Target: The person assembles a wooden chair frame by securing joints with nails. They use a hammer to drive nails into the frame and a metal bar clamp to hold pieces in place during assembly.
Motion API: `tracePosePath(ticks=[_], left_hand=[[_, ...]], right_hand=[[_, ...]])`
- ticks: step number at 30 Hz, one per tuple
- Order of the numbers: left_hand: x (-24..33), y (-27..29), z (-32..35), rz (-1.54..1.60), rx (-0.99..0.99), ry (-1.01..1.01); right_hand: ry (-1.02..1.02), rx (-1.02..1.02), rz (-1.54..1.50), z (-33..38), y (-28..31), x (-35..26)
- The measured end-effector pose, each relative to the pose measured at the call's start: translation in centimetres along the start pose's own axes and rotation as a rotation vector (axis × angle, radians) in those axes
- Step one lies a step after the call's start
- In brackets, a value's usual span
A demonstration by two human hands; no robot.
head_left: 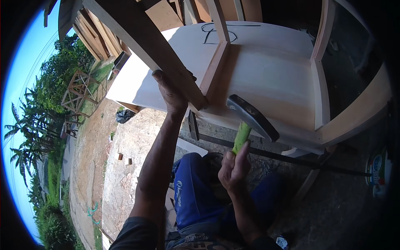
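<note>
My left hand (171,93) is wrapped round a thick wooden post (146,46), which slants from the upper left down to the edge of a wooden furniture frame (216,66). In my right hand (234,166) is a hammer (253,118) with a dark metal head and a bright green handle. The hammer head is raised in front of the frame, just right of the post's lower end. Rails and posts of the frame stand on or around a pale panel (275,79). A long dark metal bar, apparently a bar clamp (271,154), runs beneath the frame's near edge.
A white surface with a dark drawn line (166,75) extends behind the frame. Boards (93,35) lean at the upper left. A round tub (377,168) stands at far right. Wood scraps (120,156) and a black bag (124,116) lie on the ground to the left.
</note>
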State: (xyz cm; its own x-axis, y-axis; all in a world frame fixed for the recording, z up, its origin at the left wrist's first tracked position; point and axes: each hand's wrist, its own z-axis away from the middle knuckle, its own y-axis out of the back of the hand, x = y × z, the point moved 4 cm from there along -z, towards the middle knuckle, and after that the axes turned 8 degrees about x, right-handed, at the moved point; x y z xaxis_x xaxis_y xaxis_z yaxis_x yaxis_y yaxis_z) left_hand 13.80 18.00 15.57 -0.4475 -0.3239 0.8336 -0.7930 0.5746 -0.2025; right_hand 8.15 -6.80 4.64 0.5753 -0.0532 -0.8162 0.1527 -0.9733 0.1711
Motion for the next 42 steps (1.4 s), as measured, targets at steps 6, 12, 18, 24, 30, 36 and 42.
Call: tracePosePath(ticks=[6, 12, 18, 24, 30, 36, 42], left_hand=[[-0.2, 0.2, 0.4, 0.073, 0.070, 0.056], [-0.4, 0.6, -0.1, -0.035, 0.010, -0.003], [-0.8, 1.1, 0.0, -0.126, -0.095, 0.012], [1.5, 3.0, 8.9, -0.513, 0.141, -0.239], [-3.4, 3.4, 30.5, -0.459, -0.463, 0.181], [-8.1, 4.3, 46.4, -0.890, -1.494, 0.557], [-10.7, 9.7, 58.2, -0.273, -1.357, 0.674]], right_hand=[[-0.170, -0.198, -0.189, -0.7, -2.9, 1.1], [-0.228, -0.329, 0.047, 0.0, -3.3, 0.9], [0.116, -0.002, -0.231, -7.3, 1.8, -0.9], [0.362, -0.076, -0.019, -14.0, 7.0, 3.9], [0.043, -0.119, -0.024, -14.7, 6.2, 4.1], [0.073, -0.131, 0.056, -15.3, 5.9, 4.0], [-0.212, -0.263, 0.023, -15.1, 5.9, 1.4]])
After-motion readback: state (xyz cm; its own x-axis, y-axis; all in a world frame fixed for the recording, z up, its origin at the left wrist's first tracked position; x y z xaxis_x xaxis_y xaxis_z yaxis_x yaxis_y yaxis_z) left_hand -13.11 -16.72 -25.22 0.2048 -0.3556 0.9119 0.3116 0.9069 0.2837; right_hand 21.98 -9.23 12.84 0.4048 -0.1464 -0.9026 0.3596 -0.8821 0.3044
